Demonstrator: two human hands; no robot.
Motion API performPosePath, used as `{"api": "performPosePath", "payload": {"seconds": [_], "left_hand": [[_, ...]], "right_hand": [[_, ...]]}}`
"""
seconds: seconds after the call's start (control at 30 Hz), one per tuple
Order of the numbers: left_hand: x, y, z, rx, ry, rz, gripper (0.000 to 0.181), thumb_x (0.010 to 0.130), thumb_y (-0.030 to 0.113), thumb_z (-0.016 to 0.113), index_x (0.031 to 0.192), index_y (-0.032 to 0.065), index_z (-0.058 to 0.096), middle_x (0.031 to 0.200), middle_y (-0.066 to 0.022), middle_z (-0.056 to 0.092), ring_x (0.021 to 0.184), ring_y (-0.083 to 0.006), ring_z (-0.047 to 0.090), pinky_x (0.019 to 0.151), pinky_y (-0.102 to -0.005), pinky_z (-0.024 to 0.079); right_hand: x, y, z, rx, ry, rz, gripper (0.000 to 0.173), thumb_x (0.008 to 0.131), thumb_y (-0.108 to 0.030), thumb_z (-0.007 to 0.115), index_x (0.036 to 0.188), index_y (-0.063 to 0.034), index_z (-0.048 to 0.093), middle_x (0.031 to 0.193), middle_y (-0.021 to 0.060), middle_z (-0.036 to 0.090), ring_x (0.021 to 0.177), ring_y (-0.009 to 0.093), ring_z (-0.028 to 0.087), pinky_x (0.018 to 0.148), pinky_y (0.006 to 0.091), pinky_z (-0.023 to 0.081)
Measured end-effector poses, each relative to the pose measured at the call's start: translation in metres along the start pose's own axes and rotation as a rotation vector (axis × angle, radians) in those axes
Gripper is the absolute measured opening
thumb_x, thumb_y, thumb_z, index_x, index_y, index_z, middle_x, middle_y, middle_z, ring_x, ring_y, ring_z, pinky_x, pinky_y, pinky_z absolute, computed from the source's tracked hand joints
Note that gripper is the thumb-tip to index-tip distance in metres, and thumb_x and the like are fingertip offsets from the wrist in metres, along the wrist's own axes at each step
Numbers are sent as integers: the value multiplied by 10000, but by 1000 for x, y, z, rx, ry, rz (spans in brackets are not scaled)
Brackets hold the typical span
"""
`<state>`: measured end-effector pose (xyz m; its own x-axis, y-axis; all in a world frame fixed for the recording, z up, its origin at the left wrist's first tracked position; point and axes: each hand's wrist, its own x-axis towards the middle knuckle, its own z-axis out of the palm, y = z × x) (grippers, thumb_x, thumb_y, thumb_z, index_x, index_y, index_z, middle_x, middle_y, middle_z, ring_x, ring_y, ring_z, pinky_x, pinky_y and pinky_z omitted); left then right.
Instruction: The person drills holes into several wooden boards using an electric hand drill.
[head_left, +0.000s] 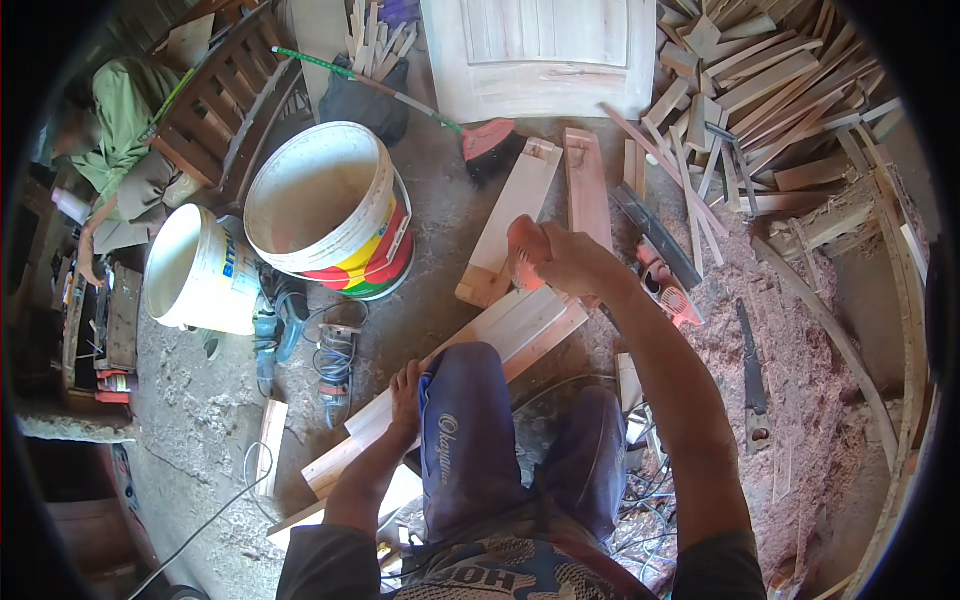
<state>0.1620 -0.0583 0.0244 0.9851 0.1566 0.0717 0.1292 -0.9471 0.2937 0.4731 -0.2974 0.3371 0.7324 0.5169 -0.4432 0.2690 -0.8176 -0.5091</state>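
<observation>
My right hand (581, 262) is closed around an orange power tool (527, 251), whose exact kind I cannot tell, at the far end of a long planed board (517, 322). The board slants from lower left to upper right, partly under my knee. My left hand (406, 394) rests on the board's edge beside that knee, its fingers against the wood. Beyond the tool lie a jointed wooden beam (517, 210) and a reddish beam (587, 180). To the right is a red and black power tool (664, 285) beside a long dark bar (656, 232).
Two plastic buckets (330, 259) (199, 270) stand left, near corded power tools (334, 375). A broom (487, 142), a panelled door (547, 60) and piled offcuts (772, 75) lie ahead. A handsaw (752, 375) rests on shavings at right. Another person (127, 112) sits at far left.
</observation>
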Motion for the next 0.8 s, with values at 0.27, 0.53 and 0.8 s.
{"api": "performPosePath", "payload": {"seconds": [0.27, 0.53, 0.8], "left_hand": [[3, 1, 1, -83, -83, -51, 645, 967, 331, 574, 1527, 57, 407, 1486, -215, 394, 1410, -419, 364, 1208, -534, 238], [4, -7, 13, -65, -133, -81, 660, 964, 330, 583, 1496, 3, 368, 1477, -225, 410, 1412, -425, 358, 1219, -541, 223], [4, 3, -4, -116, -62, -64, 529, 925, 331, 609, 1366, 44, 549, 1441, -220, 410, 1384, -422, 367, 1220, -543, 225]], "right_hand": [[-4, 6, 9, -41, 58, -40, 478, 878, -124, 607, 1332, -1, 521, 1119, 260, 708, 879, 397, 749, 634, 468, 612], [2, 3, 10, -78, 51, -53, 515, 908, -220, 655, 1358, -21, 504, 1060, 277, 726, 909, 425, 752, 767, 504, 622], [8, 0, 13, -103, 65, -62, 493, 876, -160, 639, 1333, -13, 530, 1077, 278, 720, 927, 429, 745, 751, 498, 607]]}}
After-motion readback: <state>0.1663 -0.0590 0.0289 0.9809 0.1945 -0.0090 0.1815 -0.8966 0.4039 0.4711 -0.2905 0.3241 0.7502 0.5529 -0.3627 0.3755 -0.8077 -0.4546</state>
